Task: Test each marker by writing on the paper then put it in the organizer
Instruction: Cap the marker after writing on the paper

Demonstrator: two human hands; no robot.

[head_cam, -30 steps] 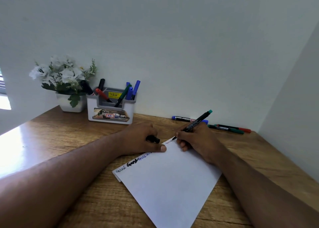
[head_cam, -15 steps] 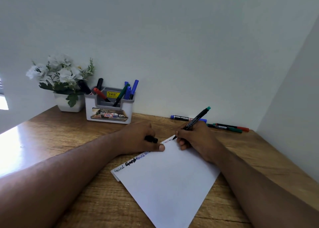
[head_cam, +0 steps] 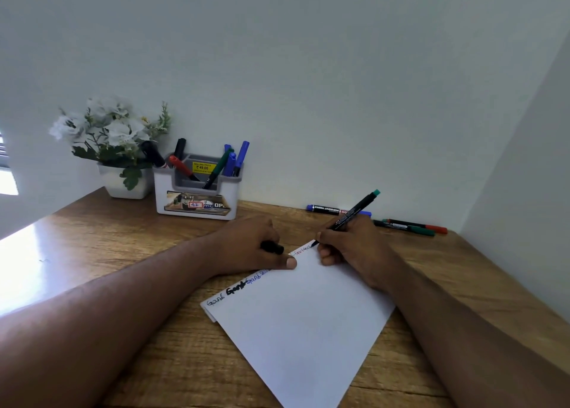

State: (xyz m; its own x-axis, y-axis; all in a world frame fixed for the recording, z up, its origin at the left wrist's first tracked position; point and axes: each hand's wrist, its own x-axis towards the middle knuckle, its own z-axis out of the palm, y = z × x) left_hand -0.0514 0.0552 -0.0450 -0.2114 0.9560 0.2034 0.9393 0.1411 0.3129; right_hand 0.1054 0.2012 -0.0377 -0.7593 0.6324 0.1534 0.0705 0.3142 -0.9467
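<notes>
A white sheet of paper [head_cam: 305, 318] lies slanted on the wooden desk, with scribbles along its upper left edge. My right hand [head_cam: 351, 247] grips a black marker with a green end [head_cam: 354, 211], its tip touching the paper's far corner. My left hand [head_cam: 249, 244] presses the paper's edge with its thumb and holds a black marker cap [head_cam: 273, 247]. The white and grey organizer [head_cam: 197, 204] stands at the back, holding several markers. A blue marker [head_cam: 327, 209], a green marker [head_cam: 404, 227] and a red marker [head_cam: 416, 225] lie by the wall.
A white pot of white flowers [head_cam: 114, 142] stands left of the organizer. Walls close the desk at the back and on the right. Bright sunlight falls on the desk's left part [head_cam: 27, 262].
The marker tip has moved slightly along the paper's far corner. The view shifted a little. My left hand has stayed in place.
</notes>
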